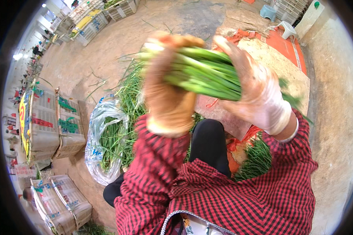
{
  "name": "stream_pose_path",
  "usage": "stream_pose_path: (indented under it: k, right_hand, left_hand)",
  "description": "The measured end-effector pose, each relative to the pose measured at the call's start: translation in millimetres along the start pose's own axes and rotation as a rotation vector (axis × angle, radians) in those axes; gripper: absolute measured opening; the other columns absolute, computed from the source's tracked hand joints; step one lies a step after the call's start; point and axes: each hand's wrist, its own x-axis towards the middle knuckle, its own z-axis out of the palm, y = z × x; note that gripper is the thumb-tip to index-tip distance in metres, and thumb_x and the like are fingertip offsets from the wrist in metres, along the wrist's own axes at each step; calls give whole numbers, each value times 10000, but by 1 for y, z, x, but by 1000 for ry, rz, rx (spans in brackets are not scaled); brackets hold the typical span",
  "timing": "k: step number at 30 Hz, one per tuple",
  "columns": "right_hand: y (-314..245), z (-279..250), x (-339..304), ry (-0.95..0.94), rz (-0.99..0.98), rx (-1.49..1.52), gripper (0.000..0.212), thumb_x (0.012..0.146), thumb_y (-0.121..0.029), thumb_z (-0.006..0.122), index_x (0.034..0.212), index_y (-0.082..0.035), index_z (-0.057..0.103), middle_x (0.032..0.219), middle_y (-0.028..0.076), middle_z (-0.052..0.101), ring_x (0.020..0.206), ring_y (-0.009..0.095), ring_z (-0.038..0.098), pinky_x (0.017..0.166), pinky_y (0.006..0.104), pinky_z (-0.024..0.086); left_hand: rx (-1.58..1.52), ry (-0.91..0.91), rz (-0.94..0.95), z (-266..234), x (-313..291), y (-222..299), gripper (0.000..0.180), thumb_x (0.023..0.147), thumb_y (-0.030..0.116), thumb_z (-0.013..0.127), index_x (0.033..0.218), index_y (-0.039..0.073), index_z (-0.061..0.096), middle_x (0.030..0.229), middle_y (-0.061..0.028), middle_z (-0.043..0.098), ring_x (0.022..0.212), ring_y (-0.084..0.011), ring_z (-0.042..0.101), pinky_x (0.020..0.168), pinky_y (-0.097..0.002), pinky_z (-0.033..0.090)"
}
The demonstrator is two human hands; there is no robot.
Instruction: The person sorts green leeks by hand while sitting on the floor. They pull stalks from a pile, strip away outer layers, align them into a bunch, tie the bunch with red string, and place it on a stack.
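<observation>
Held up in front of me is a bunch of scallions (210,74), lying nearly level, its pale root ends to the left and its green leaves to the right. My left hand (168,92), in an orange-brown glove blurred by motion, is closed around the root end. Further along the stalks my right hand (261,84), in a stained white glove, grips the leafy part. Dark leaf tips (292,98) stick out beyond the right wrist. Loose scallions (131,90) are heaped beside my left arm, partly in a clear plastic bag (92,150).
Another pile of greens (257,160) lies by my right knee near an orange sheet (296,55). Several plastic crates (47,117) stand at left, with more crates (92,29) at the far left. A blue stool (268,13) and white stool (288,29) are at the far right.
</observation>
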Motion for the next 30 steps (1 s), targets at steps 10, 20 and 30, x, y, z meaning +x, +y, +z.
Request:
stream_pose_path:
  k: [10,20,30]
  right_hand:
    - [145,178,-123,-400,582,45,870,697,-300,730,1459,-73,377,1069,207,643,930,368,669,807,448,543]
    - [169,229,-109,-552,592,-180,898,729,-395,752,1462,-53,362,1228,168,561,1148,311,576,947,393,493]
    - [175,227,-113,-511,631,-146,1062,734,-600,719,1522,-38,284,1514,199,356,1399,376,337,1164,509,234]
  left_hand:
    - [-29,624,-465,-210,12,-170,276,870,111,696,1126,33,629,1034,-76,681,974,-219,654,932,-381,527]
    - [250,938,-203,-321,51,-40,414,1055,423,384,754,164,501,553,50,341,581,-132,361,601,-298,362]
    - [695,1068,-859,-319,-121,-14,316,979,228,558,1243,54,554,896,-41,636,810,-153,584,743,-283,499]
